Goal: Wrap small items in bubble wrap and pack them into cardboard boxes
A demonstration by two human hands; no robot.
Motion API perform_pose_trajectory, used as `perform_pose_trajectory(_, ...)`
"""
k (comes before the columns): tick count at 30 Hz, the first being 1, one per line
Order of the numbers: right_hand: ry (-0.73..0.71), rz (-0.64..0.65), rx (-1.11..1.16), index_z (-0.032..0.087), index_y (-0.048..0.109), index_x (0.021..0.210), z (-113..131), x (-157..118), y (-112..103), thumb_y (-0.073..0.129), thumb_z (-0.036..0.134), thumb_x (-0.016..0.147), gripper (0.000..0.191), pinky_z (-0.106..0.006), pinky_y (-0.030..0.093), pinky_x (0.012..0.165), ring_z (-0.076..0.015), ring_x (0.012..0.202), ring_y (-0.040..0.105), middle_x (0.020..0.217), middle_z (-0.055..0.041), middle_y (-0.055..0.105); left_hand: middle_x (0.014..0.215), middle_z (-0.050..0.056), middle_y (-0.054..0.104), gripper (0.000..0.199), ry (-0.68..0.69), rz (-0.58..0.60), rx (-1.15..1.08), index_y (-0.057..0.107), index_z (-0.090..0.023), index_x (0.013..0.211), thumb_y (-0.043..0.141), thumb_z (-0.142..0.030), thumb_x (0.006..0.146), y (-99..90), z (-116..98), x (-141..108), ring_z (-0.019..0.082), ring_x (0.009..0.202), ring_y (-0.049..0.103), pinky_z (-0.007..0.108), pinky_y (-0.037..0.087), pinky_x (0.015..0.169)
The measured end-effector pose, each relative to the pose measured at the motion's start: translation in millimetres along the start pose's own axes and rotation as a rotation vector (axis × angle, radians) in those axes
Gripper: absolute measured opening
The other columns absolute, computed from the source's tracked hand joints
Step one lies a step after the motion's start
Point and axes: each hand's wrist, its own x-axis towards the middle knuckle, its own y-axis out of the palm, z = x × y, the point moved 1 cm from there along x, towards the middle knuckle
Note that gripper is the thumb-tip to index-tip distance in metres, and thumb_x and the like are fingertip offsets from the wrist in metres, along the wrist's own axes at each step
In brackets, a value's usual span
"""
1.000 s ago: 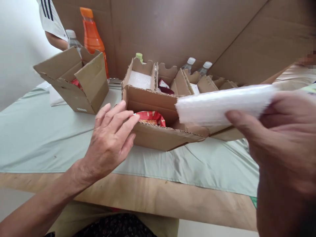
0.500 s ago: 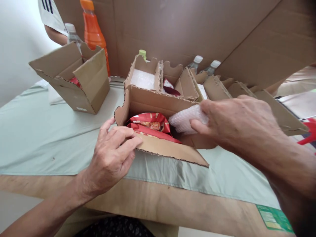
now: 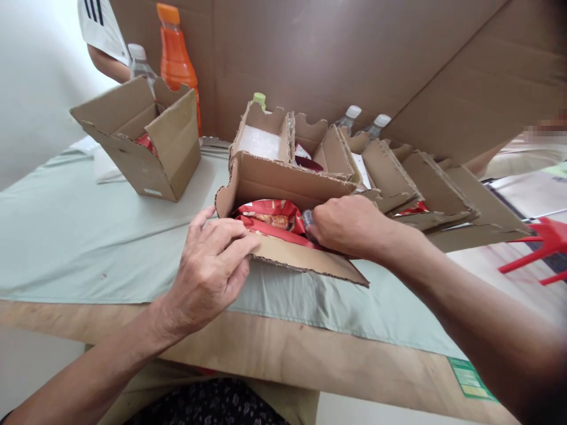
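Observation:
An open cardboard box (image 3: 305, 261) lies in front of me, its near flap folded down towards me. Inside on the left rests a red food packet (image 3: 271, 219) with a picture printed on it. My left hand (image 3: 212, 262) grips the box's left near corner, fingers over the flap. Reaching into the right part of the box, my right hand (image 3: 348, 225) is closed round a bubble-wrapped bundle (image 3: 307, 218). Only a small end of that bundle shows beside the packet; the rest is hidden by my fist.
Several cardboard boxes (image 3: 394, 177) stand in a row behind, one with bubble wrap (image 3: 259, 143). Another open box (image 3: 172, 156) is at left, near an orange bottle (image 3: 177, 65). A tall cardboard panel (image 3: 310, 53) closes the back. A person's sleeve (image 3: 104, 26) shows far left.
My right hand has gone down and left into the box with the bubble-wrapped bundle, now mostly hidden. My left hand keeps its place on the box. The view has shifted slightly.

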Motion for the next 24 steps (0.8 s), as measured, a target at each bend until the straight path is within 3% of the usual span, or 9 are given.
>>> perform_pose_trajectory(2,0.007,0.083,-0.179,0.021,0.054,0.051,-4.0,-15.7,-25.1,0.074,0.041,0.081,0.042,-0.037,0.043,0.068,-0.0222,0.063,0.063,0.055,-0.0046,0.059,0.128,0.011,0.066,0.045,-0.038,-0.074,-0.002,0.059,-0.023,0.133,0.065,-0.009,0.091,-5.5,-0.3,-3.1,0.029,0.129,0.062,0.058,0.043,0.12)
perform_pose_trajectory(3,0.037,0.042,-0.226,0.021,0.062,0.059,-7.9,-27.5,-38.1,0.07,0.042,0.085,0.034,-0.036,0.042,0.067,-0.022,0.063,0.062,0.06,-0.0053,0.064,0.138,0.013,0.062,0.055,-0.066,-0.117,-0.002,0.054,-0.024,0.141,0.067,-0.012,0.09,-8.4,0.8,-6.0,0.031,0.136,0.058,0.057,0.043,0.12)
perform_pose_trajectory(5,0.144,-0.208,-0.164,0.023,0.075,0.08,-19.4,-57.9,-56.9,0.063,0.041,0.091,0.024,-0.036,0.041,0.065,-0.0209,0.066,0.064,0.071,-0.0056,0.072,0.151,0.014,0.054,0.068,-0.142,-0.17,-0.009,0.045,-0.026,0.152,0.069,-0.016,0.09,-12.5,5.8,-15.0,0.031,0.143,0.052,0.056,0.042,0.122)
perform_pose_trajectory(7,0.273,-0.466,0.014,0.024,0.078,0.093,-34.7,-92.5,-57.0,0.062,0.039,0.093,0.023,-0.035,0.046,0.068,-0.0191,0.07,0.066,0.079,-0.0057,0.076,0.155,0.013,0.051,0.071,-0.249,-0.157,-0.048,0.041,-0.027,0.156,0.068,-0.02,0.091,-11.4,13.9,-27.0,0.03,0.146,0.05,0.055,0.041,0.123)
perform_pose_trajectory(10,0.444,-0.631,0.357,0.022,0.078,0.097,-53.7,-132.7,-19.3,0.069,0.037,0.086,0.02,-0.037,0.054,0.074,-0.0193,0.072,0.068,0.086,-0.0079,0.078,0.159,0.015,0.048,0.074,-0.479,-0.037,-0.195,0.037,-0.027,0.159,0.067,-0.027,0.091,2.9,27.6,-44.1,0.033,0.145,0.051,0.059,0.042,0.121)
perform_pose_trajectory(13,0.42,-0.429,0.686,0.022,0.072,0.11,-50.4,-141.5,39.9,0.075,0.042,0.08,0.035,-0.042,0.058,0.078,-0.0239,0.083,0.071,0.104,-0.0108,0.078,0.163,0.017,0.043,0.082,-0.694,0.086,-0.396,0.033,-0.027,0.161,0.068,-0.034,0.088,27.5,38.5,-50.1,0.037,0.146,0.049,0.062,0.047,0.115)
perform_pose_trajectory(16,0.384,-0.246,0.855,0.02,0.065,0.113,-27.2,-128.0,85.5,0.075,0.056,0.076,0.053,-0.045,0.06,0.08,-0.0271,0.092,0.071,0.113,-0.0134,0.075,0.152,0.018,0.053,0.078,-0.754,0.146,-0.586,0.041,-0.022,0.153,0.068,-0.037,0.081,50.7,42.2,-42.6,0.038,0.141,0.053,0.059,0.052,0.109)
perform_pose_trajectory(20,0.405,-0.284,0.926,0.02,0.061,0.109,3.2,-124.1,103.5,0.069,0.064,0.079,0.054,-0.042,0.058,0.076,-0.0257,0.088,0.068,0.102,-0.0115,0.074,0.135,0.014,0.065,0.066,-0.78,0.133,-0.675,0.05,-0.019,0.139,0.069,-0.037,0.079,57.6,30.5,-42.0,0.034,0.129,0.061,0.055,0.05,0.111)
perform_pose_trajectory(24,0.439,-0.311,0.826,0.02,0.061,0.095,28.3,-161.1,94.8,0.068,0.066,0.084,0.047,-0.037,0.052,0.062,-0.0191,0.066,0.059,0.085,-0.0071,0.068,0.13,0.011,0.067,0.056,-0.863,0.123,-0.675,0.054,-0.022,0.134,0.072,-0.041,0.085,28.7,4.3,-86.9,0.031,0.125,0.065,0.051,0.052,0.109)
